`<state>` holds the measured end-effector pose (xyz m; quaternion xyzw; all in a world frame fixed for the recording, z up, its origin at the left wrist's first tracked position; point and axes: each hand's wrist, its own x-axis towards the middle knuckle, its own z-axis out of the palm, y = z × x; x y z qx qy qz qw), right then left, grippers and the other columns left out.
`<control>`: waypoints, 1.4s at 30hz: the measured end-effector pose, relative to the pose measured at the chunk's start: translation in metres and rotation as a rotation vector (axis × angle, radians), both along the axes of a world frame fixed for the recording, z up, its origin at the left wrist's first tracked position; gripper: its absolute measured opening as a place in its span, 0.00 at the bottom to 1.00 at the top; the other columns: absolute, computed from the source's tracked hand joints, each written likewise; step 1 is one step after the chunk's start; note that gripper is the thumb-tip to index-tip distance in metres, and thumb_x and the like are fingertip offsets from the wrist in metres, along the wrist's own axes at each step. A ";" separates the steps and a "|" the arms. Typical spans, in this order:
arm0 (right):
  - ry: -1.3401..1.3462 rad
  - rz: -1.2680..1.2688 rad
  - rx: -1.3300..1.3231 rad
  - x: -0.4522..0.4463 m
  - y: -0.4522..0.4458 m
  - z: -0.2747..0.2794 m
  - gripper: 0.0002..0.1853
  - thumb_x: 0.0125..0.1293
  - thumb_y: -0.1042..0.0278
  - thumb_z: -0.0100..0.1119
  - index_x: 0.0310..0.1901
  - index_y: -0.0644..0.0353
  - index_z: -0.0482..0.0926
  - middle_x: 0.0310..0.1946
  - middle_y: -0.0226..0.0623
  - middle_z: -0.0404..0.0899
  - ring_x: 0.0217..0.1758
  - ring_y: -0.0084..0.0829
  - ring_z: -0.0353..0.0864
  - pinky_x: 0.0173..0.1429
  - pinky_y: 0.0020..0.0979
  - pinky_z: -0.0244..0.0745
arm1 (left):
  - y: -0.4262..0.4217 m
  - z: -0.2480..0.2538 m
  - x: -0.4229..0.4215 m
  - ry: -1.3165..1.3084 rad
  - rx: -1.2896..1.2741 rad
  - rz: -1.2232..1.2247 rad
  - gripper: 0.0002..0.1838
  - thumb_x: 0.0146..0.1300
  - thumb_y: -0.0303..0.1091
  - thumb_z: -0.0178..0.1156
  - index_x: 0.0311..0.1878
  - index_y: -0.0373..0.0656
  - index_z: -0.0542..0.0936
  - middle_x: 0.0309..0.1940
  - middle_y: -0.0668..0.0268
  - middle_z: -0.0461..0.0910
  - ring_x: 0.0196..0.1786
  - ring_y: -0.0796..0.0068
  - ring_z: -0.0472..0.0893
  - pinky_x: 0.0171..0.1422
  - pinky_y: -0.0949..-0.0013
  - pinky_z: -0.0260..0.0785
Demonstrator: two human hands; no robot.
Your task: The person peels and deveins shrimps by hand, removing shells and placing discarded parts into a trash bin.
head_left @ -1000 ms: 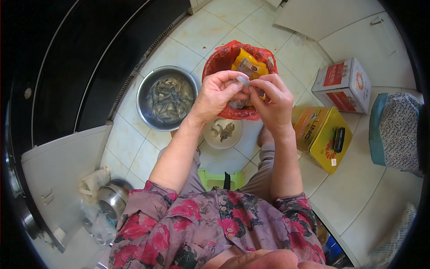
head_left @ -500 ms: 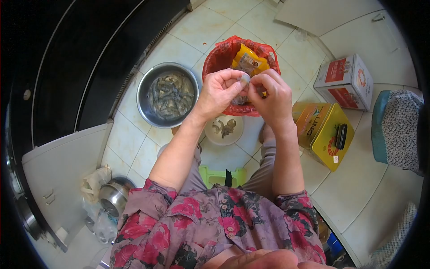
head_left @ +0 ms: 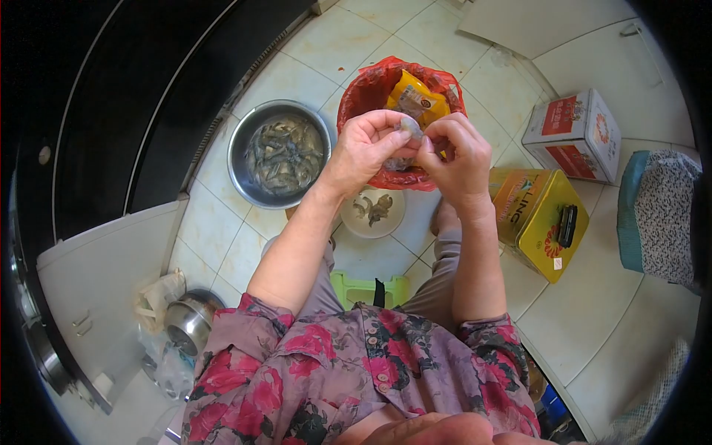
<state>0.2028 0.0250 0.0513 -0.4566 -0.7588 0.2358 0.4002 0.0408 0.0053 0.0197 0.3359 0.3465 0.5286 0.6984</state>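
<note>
Between my two hands is a greyish shrimp (head_left: 409, 127), held above a bin (head_left: 361, 83) lined with a red bag. My left hand (head_left: 368, 147) grips it between thumb and fingers. Pinched at the shrimp's right end, my right hand (head_left: 458, 152) has its fingertips closed; whether it holds shell or flesh is too small to tell. A metal basin (head_left: 236, 165) of grey shrimp stands on the floor to the left. Below my hands sits a white plate (head_left: 371, 231) with several peeled-looking shrimp pieces on it.
A yellow wrapper (head_left: 415, 100) lies in the bin. To the right stand a yellow tin (head_left: 526, 222) with a black object on its lid and a white-and-red carton (head_left: 571, 137). A green stool (head_left: 397, 288) is under me; a metal pot (head_left: 189, 322) and bags lie lower left.
My right hand has shifted slightly right, its fingers still pinched at the shrimp. My left hand keeps its grip. The whole view has moved a little.
</note>
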 end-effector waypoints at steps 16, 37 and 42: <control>-0.043 0.059 0.014 -0.006 0.003 -0.005 0.06 0.50 0.78 0.65 0.29 0.62 0.78 0.26 0.36 0.75 0.28 0.35 0.78 0.33 0.33 0.74 | -0.001 -0.002 -0.004 0.117 0.023 0.038 0.11 0.67 0.25 0.57 0.50 0.32 0.77 0.41 0.60 0.82 0.43 0.77 0.82 0.51 0.72 0.77; 0.068 0.026 -0.016 -0.004 0.002 -0.002 0.06 0.48 0.80 0.63 0.28 0.61 0.75 0.25 0.34 0.74 0.26 0.29 0.76 0.30 0.28 0.72 | -0.001 0.002 -0.006 -0.031 -0.004 -0.013 0.09 0.68 0.27 0.56 0.48 0.35 0.77 0.42 0.63 0.81 0.46 0.74 0.82 0.54 0.67 0.78; 0.105 0.012 -0.078 -0.002 0.001 0.000 0.06 0.47 0.80 0.62 0.28 0.61 0.76 0.25 0.32 0.75 0.26 0.25 0.75 0.29 0.26 0.71 | -0.001 0.001 -0.006 -0.033 -0.007 -0.005 0.09 0.68 0.28 0.56 0.48 0.36 0.77 0.42 0.63 0.81 0.46 0.74 0.82 0.54 0.67 0.78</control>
